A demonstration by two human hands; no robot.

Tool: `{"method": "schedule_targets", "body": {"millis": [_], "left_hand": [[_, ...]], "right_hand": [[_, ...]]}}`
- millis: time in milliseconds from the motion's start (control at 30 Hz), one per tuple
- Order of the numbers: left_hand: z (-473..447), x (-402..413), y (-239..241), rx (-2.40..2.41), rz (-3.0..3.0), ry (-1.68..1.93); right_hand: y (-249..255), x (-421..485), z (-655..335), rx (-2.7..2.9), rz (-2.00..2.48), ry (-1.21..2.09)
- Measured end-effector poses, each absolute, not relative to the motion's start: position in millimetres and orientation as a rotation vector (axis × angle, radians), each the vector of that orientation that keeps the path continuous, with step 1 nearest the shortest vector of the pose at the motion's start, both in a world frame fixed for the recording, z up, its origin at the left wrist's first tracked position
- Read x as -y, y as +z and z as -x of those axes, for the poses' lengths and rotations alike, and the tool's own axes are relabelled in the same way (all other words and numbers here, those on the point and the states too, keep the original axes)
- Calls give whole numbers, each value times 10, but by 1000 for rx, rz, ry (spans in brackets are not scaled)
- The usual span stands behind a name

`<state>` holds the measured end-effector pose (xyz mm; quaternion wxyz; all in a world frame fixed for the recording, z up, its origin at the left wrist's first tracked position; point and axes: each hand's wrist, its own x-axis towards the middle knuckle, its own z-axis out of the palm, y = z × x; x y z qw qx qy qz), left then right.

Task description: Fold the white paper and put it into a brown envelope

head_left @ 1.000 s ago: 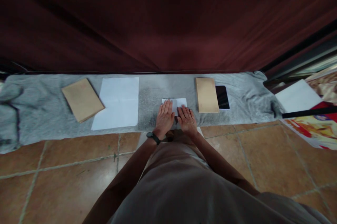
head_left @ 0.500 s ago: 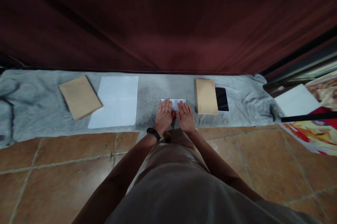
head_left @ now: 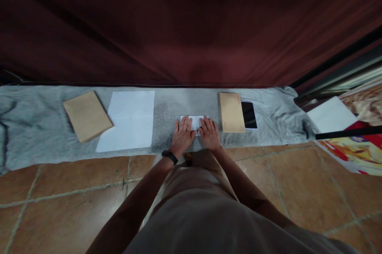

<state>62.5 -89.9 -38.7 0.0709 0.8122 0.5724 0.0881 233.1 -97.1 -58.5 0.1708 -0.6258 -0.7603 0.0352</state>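
- Left hand (head_left: 182,138): fingers extended, slightly spread, flat on small white paper (head_left: 195,121).
- Right hand (head_left: 210,137): fingers extended, slightly apart, touching its right end.

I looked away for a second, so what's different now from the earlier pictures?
The right hand has slid forward, its fingertips nearer the far edge of the small white paper. The left hand has spread its fingers slightly. Nothing was let go: both hands stay on that paper. The large white sheet, left brown packet, right brown packet and phone stayed put.
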Motion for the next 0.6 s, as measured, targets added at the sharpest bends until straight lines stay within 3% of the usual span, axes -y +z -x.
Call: {"method": "schedule_targets", "body": {"millis": [600], "left_hand": [[-281, 953, -430, -1795, -2367, 350]], "right_hand": [[-607, 1018, -2526, 2107, 1806, 98]]}}
